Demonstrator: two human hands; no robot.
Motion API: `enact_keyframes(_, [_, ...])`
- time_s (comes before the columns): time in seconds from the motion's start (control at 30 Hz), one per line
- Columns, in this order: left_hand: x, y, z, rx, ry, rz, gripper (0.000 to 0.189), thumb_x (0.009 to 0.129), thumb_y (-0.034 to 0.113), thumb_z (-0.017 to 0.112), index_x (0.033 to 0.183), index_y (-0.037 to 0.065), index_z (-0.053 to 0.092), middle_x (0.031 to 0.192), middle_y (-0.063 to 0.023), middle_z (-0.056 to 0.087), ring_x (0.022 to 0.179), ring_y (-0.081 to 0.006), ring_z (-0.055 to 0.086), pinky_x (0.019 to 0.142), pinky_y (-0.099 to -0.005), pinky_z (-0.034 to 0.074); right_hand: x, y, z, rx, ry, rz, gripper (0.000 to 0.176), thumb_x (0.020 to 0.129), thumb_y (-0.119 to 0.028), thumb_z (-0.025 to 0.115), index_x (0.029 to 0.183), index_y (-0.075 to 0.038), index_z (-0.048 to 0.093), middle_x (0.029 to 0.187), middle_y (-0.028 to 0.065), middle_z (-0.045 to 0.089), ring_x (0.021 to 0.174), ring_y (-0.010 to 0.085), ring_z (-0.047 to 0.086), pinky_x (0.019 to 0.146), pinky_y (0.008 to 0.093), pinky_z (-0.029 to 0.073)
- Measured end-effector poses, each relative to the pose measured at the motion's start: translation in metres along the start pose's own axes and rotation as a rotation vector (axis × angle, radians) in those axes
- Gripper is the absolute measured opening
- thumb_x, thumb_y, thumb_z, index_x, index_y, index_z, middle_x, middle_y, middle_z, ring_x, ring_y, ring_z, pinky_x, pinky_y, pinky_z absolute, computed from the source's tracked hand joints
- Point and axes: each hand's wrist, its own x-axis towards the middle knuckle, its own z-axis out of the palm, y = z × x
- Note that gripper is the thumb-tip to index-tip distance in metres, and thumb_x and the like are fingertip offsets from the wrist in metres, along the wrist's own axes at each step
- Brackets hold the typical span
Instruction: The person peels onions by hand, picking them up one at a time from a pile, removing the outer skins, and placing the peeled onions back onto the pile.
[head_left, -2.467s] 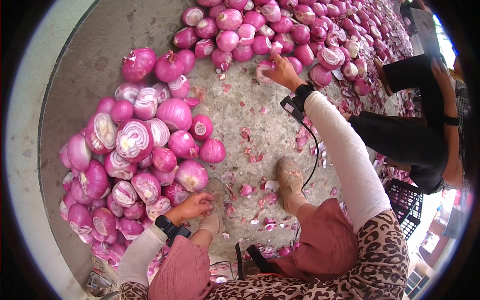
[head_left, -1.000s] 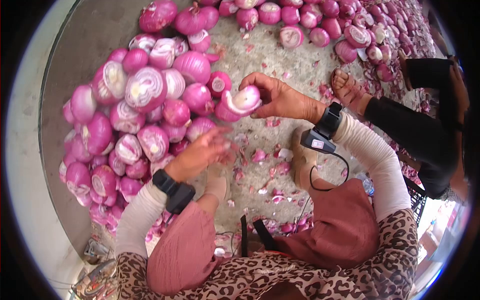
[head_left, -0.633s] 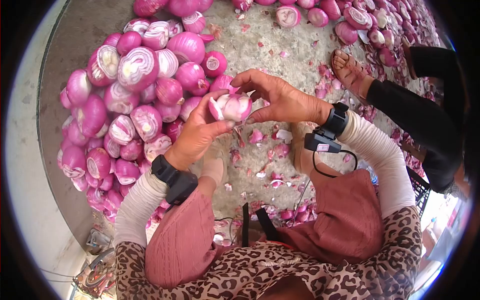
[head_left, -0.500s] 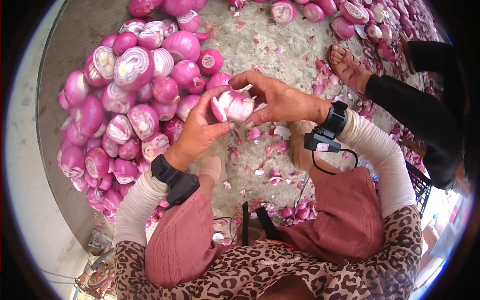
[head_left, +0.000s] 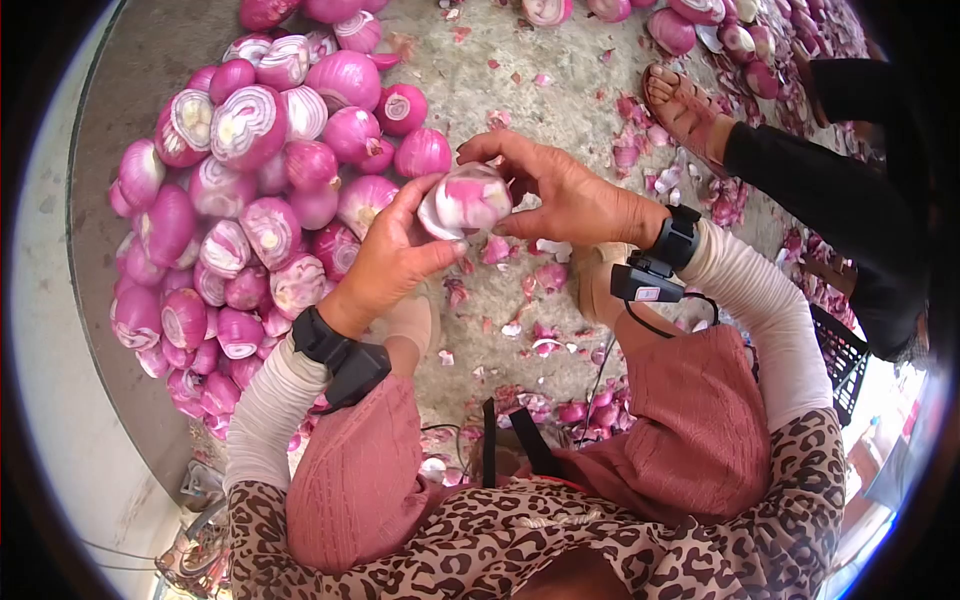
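Observation:
A partly peeled red onion [head_left: 470, 203], white and pink and slightly blurred, is held up between my two hands over the floor. My left hand [head_left: 392, 258] grips its left side, thumb below and fingers mostly hidden behind. From the right, my right hand [head_left: 575, 198] curls round the onion, with the index finger arched above and the thumb at its lower right edge. A loose flap of skin or layer shows on the onion's lower left. Just left of my hands lies a large pile of red onions [head_left: 250, 128], many with cut ends.
Onion skins [head_left: 550, 277] litter the concrete floor [head_left: 480, 90]. More onions [head_left: 672, 32] lie at the top right, beside another person's sandalled foot [head_left: 685, 105] and dark trouser leg [head_left: 800, 185]. A black crate [head_left: 838, 362] stands at the right. A wall [head_left: 45, 330] runs along the left.
The onion has turned a little between my fingers, showing a different face. My view has shifted slightly, moving the pile and the other person's foot up and left in the picture.

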Motion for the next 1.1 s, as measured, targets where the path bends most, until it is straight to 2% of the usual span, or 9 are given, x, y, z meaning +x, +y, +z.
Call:
enact_keyframes(0.1, [-0.001,0.0,0.001,-0.003,0.01,-0.034,0.068,0.075,-0.001,0.063,0.137,0.003,0.034,0.128,-0.0055,0.049,0.118,-0.0162,0.049,0.1,-0.0304,0.04,-0.006,-0.009,-0.005,0.121,-0.062,0.188,0.063,0.072,0.004,0.069,0.129,-0.006,0.043,0.111,0.0078,0.055,0.096,0.0141,0.058,0.081,0.0275,0.051])
enact_keyframes(0.2, [-0.002,-0.001,0.004,0.001,0.008,-0.041,0.067,0.076,-0.003,0.06,0.137,0.004,0.034,0.127,-0.0055,0.049,0.117,-0.0162,0.049,0.098,-0.03,0.042,-0.011,-0.004,-0.005,0.105,-0.081,0.114,0.056,0.079,0.006,0.064,0.128,-0.01,0.042,0.106,0.0059,0.058,0.094,0.0107,0.058,0.069,0.0251,0.052])
enact_keyframes(0.57, [0.002,-0.008,0.007,-0.002,0.014,0.02,0.059,0.083,0.002,0.06,0.136,0.004,0.033,0.127,-0.0084,0.048,0.114,-0.02,0.053,0.092,-0.035,0.047,-0.016,0.007,-0.004,0.184,-0.025,0.12,0.047,0.082,0.005,0.061,0.125,-0.009,0.046,0.105,0.0036,0.059,0.098,0.0111,0.057,0.08,0.0261,0.05])
enact_keyframes(0.63, [0.002,-0.006,0.006,-0.342,0.047,-0.152,0.052,0.088,0.009,0.061,0.132,0.002,0.034,0.124,-0.0117,0.05,0.114,-0.0222,0.052,0.095,-0.0372,0.046,-0.017,0.006,-0.003,0.148,-0.029,0.099,0.046,0.082,0.004,0.062,0.124,-0.008,0.047,0.105,0.0035,0.058,0.097,0.0112,0.058,0.08,0.0263,0.049])
enact_keyframes(0.67, [0.003,-0.006,0.005,-0.342,0.051,-0.154,0.052,0.088,0.009,0.061,0.132,0.002,0.034,0.124,-0.0117,0.05,0.114,-0.0222,0.052,0.095,-0.0372,0.046,-0.016,0.004,-0.002,0.048,-0.031,0.051,0.046,0.082,0.004,0.062,0.124,-0.008,0.047,0.104,0.0035,0.058,0.097,0.0113,0.058,0.081,0.0262,0.05])
enact_keyframes(0.73, [0.003,-0.005,0.002,-0.575,-0.066,-0.281,0.043,0.092,0.014,0.055,0.13,0.003,0.039,0.123,-0.0112,0.052,0.112,-0.0233,0.054,0.091,-0.0415,0.049,-0.016,0.0,0.0,-0.048,-0.036,0.0,0.046,0.082,0.003,0.063,0.124,-0.007,0.047,0.103,0.0035,0.058,0.096,0.0114,0.058,0.081,0.0261,0.05])
enact_keyframes(0.93, [0.001,-0.007,0.012,-0.466,0.054,-0.203,0.041,0.09,0.012,0.058,0.127,0.002,0.043,0.119,-0.0091,0.055,0.109,-0.0216,0.056,0.092,-0.0404,0.048,-0.018,0.006,0.004,0.019,0.01,0.12,0.04,0.084,-0.005,0.066,0.12,-0.004,0.048,0.102,0.0053,0.058,0.094,0.0118,0.057,0.08,0.0251,0.049])
enact_keyframes(1.0, [0.001,-0.009,0.011,-0.437,0.075,-0.179,0.041,0.089,0.01,0.059,0.126,0.003,0.043,0.118,-0.0085,0.055,0.108,-0.0207,0.056,0.092,-0.039,0.048,-0.017,0.011,0.004,0.156,-0.06,0.284,0.037,0.087,-0.012,0.065,0.118,-0.002,0.049,0.103,0.005,0.058,0.093,0.0106,0.056,0.081,0.0245,0.049])
enact_keyframes(1.1, [0.001,-0.01,0.011,-0.375,0.097,-0.166,0.043,0.087,0.008,0.062,0.125,0.004,0.043,0.116,-0.0072,0.055,0.106,-0.019,0.057,0.092,-0.0364,0.048,-0.017,0.013,0.006,0.204,-0.083,0.276,0.032,0.09,-0.013,0.06,0.117,-0.001,0.049,0.104,0.004,0.058,0.094,0.0091,0.055,0.082,0.0248,0.048])
